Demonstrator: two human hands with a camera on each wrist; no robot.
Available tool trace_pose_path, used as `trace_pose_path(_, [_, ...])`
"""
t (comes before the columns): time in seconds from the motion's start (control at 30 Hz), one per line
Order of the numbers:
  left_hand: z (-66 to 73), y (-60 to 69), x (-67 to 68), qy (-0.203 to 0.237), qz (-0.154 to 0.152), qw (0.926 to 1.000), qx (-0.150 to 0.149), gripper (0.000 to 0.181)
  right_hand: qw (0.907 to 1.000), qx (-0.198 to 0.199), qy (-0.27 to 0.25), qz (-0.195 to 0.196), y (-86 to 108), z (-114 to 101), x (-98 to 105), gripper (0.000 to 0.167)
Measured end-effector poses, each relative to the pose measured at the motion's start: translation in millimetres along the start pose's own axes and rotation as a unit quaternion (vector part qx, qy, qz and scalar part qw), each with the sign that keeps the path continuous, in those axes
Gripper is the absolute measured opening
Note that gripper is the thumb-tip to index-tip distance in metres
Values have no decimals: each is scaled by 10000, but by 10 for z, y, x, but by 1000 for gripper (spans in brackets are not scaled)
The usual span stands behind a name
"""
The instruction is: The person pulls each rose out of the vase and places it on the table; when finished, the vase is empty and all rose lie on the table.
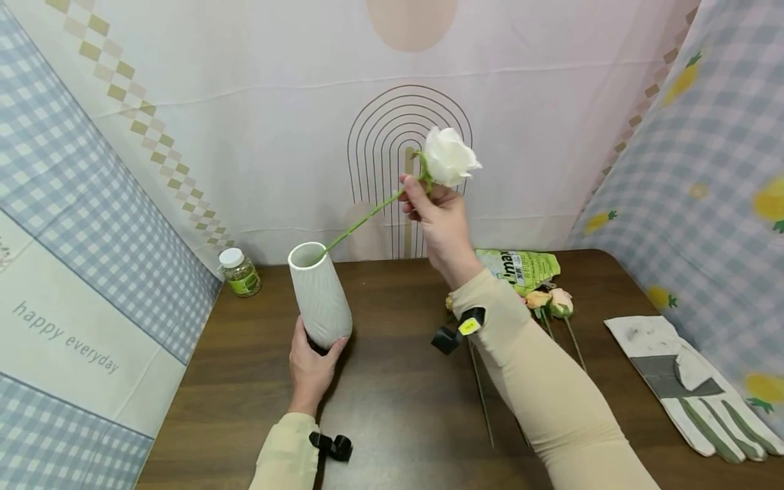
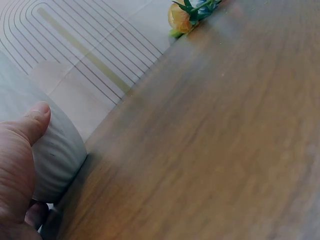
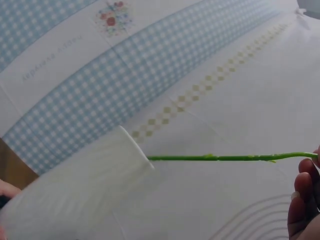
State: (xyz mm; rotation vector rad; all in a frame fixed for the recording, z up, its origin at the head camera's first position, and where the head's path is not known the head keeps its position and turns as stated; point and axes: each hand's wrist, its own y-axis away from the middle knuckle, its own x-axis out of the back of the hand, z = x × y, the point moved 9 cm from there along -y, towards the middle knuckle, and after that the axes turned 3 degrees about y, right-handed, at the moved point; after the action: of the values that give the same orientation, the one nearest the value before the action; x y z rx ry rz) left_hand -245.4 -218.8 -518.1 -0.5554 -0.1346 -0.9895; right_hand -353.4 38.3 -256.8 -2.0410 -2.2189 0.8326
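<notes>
A white ridged vase (image 1: 322, 299) stands tilted on the brown table, its mouth visible in the head view. My left hand (image 1: 312, 367) grips it near the base, thumb on one side and fingers on the other. Up and to the right, my right hand (image 1: 437, 218) pinches the green stem of a white rose (image 1: 450, 158) just below the bloom. The stem (image 3: 220, 158) slants down into the vase's mouth, and its lower end is hidden inside. In the left wrist view, the thumb (image 2: 37, 120) presses against the vase wall.
A white-capped jar (image 1: 241, 273) stands at the back left. Behind my right forearm are a green packet (image 1: 520, 269) and several flowers, among them a pale pink rose (image 1: 561, 303). White and grey gloves (image 1: 686, 381) lie at the right. Patterned cloth (image 1: 275, 136) hangs behind the table.
</notes>
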Motion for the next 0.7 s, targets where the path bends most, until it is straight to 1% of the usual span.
trace_pose_path(0.13, [4,6,1,-51,4,10000,-19,95,9982,-206,-448,355,0,-31,369,20])
trace_pose_path(0.3, [6,13,-4,-92,-11,10000,6,95,9897,-492,-1043,846,52,-36,915,30])
trace_pose_path(0.4, [13,15,-7,-82,-15,10000,-5,95,9864,-580,-1156,1019,100,5,1211,34])
trace_pose_path(0.47, [16,15,-5,-83,-1,10000,-5,95,9863,-710,-1071,1031,143,81,1355,33])
trace_pose_path(0.53, [16,16,0,-89,19,10000,9,96,9874,-918,-841,978,201,201,1455,31])
trace_pose_path(0.6, [17,16,4,-85,33,10000,16,95,9880,-1148,-538,886,269,351,1524,27])
trace_pose_path(0.7, [18,18,5,-81,26,10000,14,95,9864,-1472,-24,731,389,595,1584,24])
